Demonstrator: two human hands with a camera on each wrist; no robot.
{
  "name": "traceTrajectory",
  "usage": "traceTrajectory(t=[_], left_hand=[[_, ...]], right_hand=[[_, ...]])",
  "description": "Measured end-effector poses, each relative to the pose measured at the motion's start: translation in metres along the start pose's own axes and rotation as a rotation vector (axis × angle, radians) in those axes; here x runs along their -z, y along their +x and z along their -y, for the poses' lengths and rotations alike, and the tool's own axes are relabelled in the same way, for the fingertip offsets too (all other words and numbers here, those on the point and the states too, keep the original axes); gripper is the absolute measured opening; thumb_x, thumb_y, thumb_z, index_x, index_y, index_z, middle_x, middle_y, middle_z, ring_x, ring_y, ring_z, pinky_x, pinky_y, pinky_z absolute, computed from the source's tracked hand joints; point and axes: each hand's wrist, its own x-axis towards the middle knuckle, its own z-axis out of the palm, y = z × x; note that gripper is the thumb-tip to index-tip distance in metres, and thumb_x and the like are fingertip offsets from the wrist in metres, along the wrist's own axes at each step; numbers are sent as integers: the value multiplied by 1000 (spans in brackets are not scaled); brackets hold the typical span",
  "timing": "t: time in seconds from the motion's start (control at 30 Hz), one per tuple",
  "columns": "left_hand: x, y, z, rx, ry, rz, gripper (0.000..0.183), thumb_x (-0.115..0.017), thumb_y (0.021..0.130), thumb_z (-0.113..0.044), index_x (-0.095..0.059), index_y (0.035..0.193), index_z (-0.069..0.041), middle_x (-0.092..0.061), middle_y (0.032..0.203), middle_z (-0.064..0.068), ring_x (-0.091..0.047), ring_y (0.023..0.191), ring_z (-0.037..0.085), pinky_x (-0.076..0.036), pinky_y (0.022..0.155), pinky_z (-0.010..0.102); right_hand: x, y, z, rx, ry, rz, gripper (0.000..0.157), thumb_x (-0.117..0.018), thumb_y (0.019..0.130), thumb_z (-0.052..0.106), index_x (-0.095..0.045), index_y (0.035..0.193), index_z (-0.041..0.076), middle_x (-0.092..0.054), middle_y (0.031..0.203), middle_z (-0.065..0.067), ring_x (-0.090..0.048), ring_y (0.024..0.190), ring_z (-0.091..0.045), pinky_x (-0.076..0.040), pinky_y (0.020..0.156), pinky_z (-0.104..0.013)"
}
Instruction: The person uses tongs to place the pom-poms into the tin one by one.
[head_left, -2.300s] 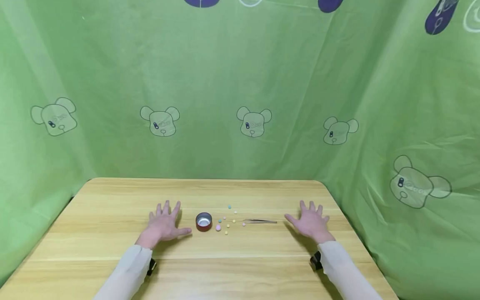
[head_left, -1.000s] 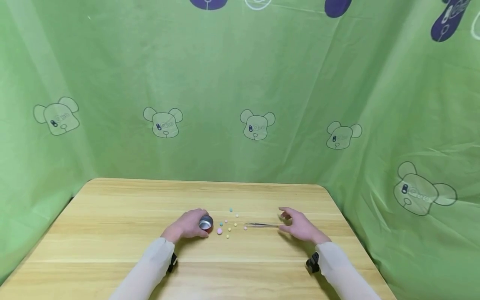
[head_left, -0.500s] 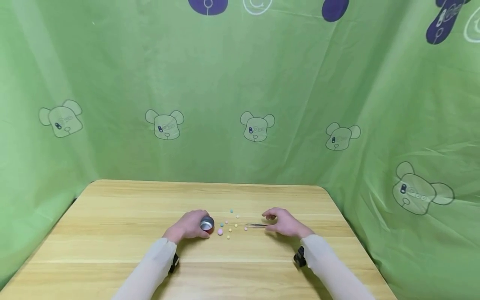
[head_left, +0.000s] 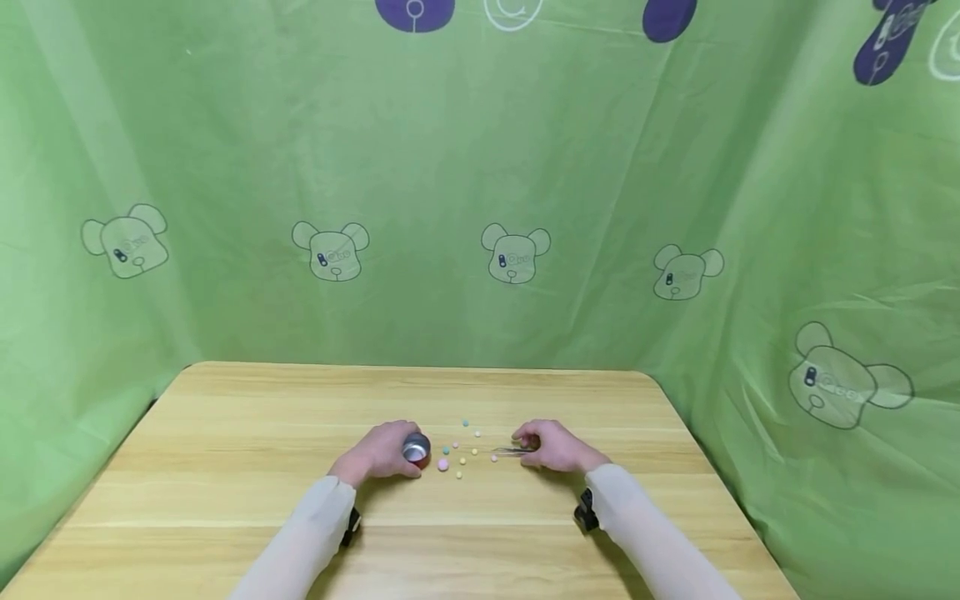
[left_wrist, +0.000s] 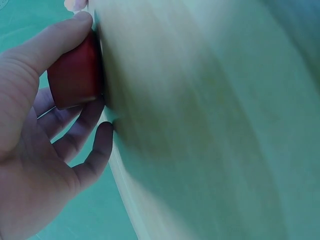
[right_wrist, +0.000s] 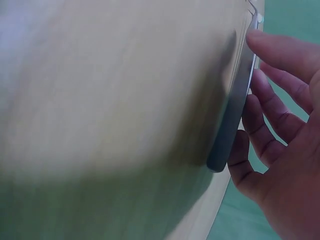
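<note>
My left hand grips a small round tin, its thumb on the near side and its fingers behind. The tin is red outside and silver inside, and its red wall shows in the left wrist view. With thumb and fingers, my right hand pinches a pair of metal tweezers low over the table. Their thin bent tips point left, and in the right wrist view the flat grey body of the tweezers runs between thumb and fingers. Between the hands lie several tiny pastel balls, the largest a pink ball.
A light wooden table spans the view below the hands. Green curtains with printed bear heads hang behind it and at both sides. A small blue ball lies farthest back among the balls.
My left hand came in from the left and took hold of the tin. My right hand moved left along the tweezers and closed on them. The balls look unmoved.
</note>
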Motion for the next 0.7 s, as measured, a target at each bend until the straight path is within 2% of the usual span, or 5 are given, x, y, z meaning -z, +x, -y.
traceTrajectory(t=[0.33, 0.7], left_hand=[[-1, 0, 2, 8, -1, 6, 51, -86, 66, -28, -59, 106, -11, -60, 97, -2, -57, 91, 19, -46, 84, 39], [1, 0, 2, -5, -1, 1, 50, -85, 66, -26, -59, 105, -10, -60, 95, 0, -57, 90, 20, -46, 83, 40]], right_hand=[[-5, 6, -5, -26, -29, 26, 28, -73, 79, 3, -66, 107, 3, -58, 84, 5, -52, 79, -11, -46, 72, -28], [-6, 5, -8, 12, -69, 0, 13, -69, 83, 2, -70, 95, 6, -61, 86, 3, -55, 81, -13, -46, 74, -30]])
